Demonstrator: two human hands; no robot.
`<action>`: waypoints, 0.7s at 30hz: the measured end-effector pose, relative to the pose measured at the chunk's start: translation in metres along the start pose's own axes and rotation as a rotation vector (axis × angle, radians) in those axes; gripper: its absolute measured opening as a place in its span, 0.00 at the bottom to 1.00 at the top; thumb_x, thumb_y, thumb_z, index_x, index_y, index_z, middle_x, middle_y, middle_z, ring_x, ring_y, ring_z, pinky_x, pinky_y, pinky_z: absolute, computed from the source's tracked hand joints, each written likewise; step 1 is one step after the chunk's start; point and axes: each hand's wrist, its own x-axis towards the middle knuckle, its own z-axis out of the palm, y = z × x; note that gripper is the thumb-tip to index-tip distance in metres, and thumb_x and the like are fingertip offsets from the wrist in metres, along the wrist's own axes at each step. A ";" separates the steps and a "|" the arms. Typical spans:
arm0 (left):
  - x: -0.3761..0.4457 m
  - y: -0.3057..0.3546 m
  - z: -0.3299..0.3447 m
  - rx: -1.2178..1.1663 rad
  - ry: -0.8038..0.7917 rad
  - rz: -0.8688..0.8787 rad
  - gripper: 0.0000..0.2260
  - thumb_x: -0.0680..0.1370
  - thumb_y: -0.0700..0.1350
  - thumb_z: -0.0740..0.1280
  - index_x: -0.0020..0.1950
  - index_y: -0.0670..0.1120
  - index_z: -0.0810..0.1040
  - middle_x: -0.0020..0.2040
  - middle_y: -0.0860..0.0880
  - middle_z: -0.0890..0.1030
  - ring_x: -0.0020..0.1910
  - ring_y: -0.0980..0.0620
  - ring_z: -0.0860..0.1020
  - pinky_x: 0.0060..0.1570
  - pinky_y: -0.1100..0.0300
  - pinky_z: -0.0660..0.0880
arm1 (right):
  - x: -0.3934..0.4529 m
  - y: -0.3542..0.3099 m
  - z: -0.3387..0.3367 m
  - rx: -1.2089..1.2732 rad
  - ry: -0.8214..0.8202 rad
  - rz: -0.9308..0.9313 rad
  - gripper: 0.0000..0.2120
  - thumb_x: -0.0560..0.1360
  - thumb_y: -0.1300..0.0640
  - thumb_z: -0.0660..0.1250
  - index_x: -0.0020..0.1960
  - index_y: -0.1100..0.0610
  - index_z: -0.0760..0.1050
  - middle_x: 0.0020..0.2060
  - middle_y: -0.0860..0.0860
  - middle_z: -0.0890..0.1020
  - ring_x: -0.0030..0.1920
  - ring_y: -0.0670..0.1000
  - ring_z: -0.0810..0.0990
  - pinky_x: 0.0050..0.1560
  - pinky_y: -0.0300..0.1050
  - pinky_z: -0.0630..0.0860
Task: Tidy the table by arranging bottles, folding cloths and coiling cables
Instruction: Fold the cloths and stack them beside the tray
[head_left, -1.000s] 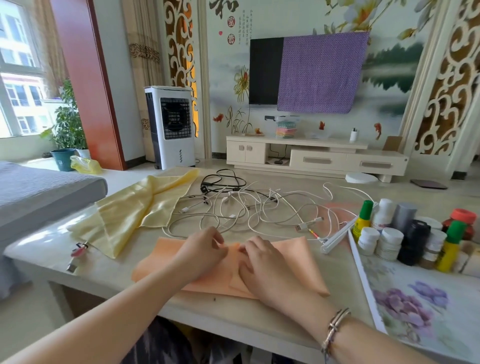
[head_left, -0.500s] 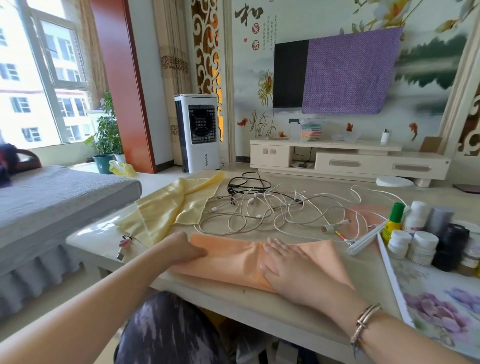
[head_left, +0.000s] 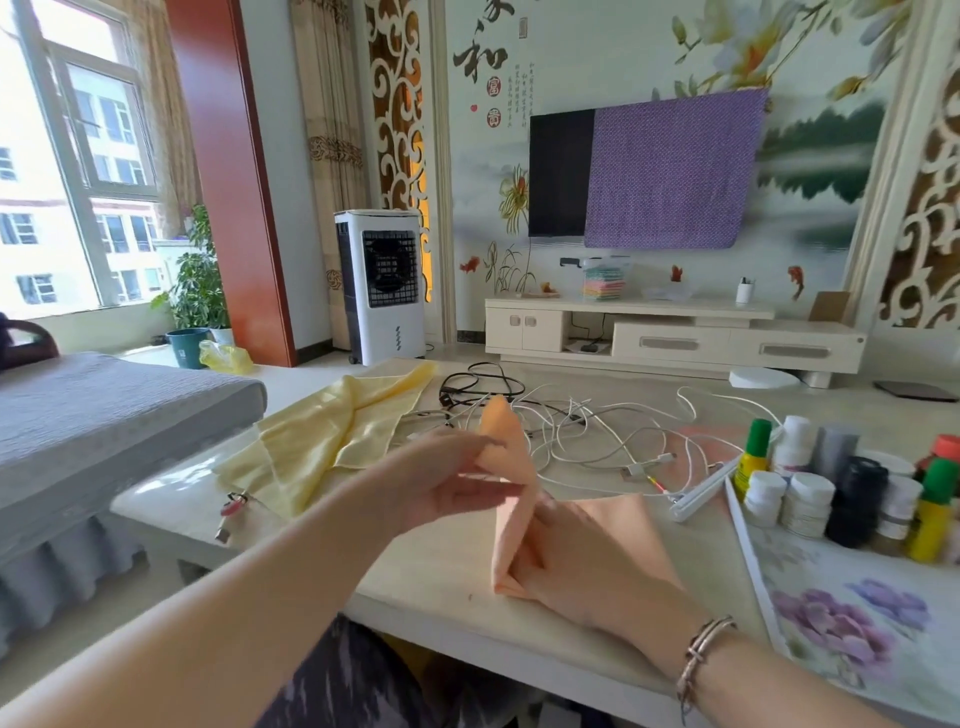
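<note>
A raised flap of the orange cloth (head_left: 618, 525) is pinched between thumb and fingers of the left hand (head_left: 441, 483), above the near edge of the surface (head_left: 426, 566). The right hand (head_left: 576, 561) is laid flat on the cloth's lower layer, partly tucked under the fold, fingers fairly straight. A yellow cloth (head_left: 332, 436) is spread at the left edge, tangled cables (head_left: 582, 431) at the far middle, and bottles (head_left: 841, 483) are grouped at the right edge. Beyond, a TV (head_left: 561, 171) half draped in purple fabric (head_left: 670, 166) is seen.
</note>
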 end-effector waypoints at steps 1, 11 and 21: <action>0.003 -0.006 0.011 0.050 -0.018 0.020 0.04 0.78 0.38 0.65 0.52 0.40 0.77 0.38 0.45 0.84 0.36 0.48 0.84 0.38 0.59 0.80 | -0.002 0.001 -0.003 -0.010 0.018 0.000 0.24 0.78 0.45 0.52 0.72 0.50 0.62 0.72 0.50 0.66 0.73 0.52 0.60 0.73 0.51 0.55; 0.031 -0.055 0.080 0.471 0.084 0.146 0.09 0.71 0.54 0.68 0.38 0.49 0.78 0.38 0.50 0.76 0.39 0.52 0.72 0.37 0.61 0.66 | -0.049 0.063 -0.033 0.084 -0.213 0.328 0.26 0.76 0.45 0.53 0.74 0.46 0.58 0.77 0.53 0.57 0.77 0.56 0.53 0.74 0.53 0.54; 0.038 -0.095 0.081 1.075 -0.195 0.431 0.22 0.82 0.60 0.47 0.74 0.59 0.65 0.76 0.59 0.59 0.76 0.60 0.53 0.74 0.56 0.48 | -0.036 0.080 -0.055 0.987 0.138 0.805 0.11 0.79 0.53 0.58 0.50 0.60 0.73 0.40 0.59 0.81 0.37 0.58 0.82 0.37 0.53 0.79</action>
